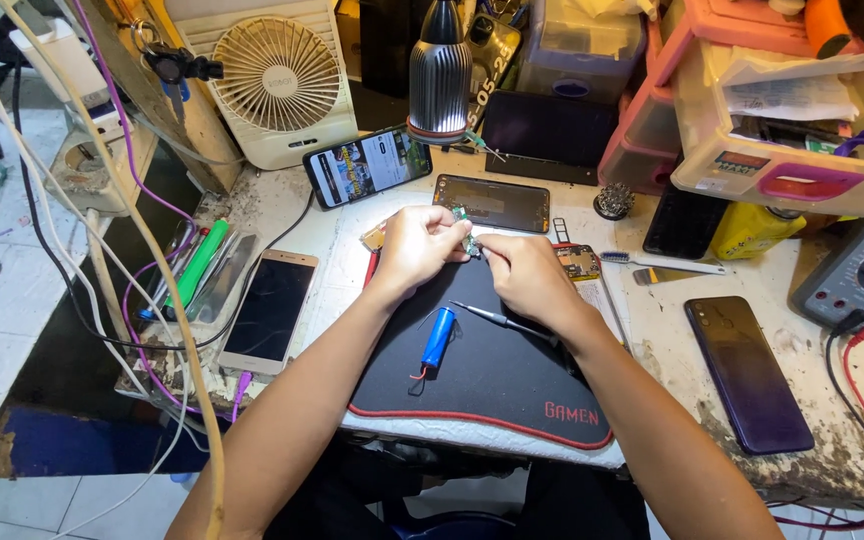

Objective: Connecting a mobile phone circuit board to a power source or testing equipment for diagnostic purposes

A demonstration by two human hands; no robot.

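Circuit board, small and green, sits pinched between the fingertips of both hands above the far edge of the black mat. The left hand closes on its left side, and the right hand grips its right end, the two hands touching over it. Just nearer than the left hand, a blue cylindrical battery with thin wires lies on the mat. Beside it, under the right wrist, rests a slim dark screwdriver. Left of the left forearm a gold-framed phone lies face up on the counter. Right of the right forearm lies a dark purple phone, well apart from the hands. Just past the right hand is an opened phone body, and beyond both hands a dark phone lies flat. Farther left, a lit phone leans tilted, with a white fan behind it.
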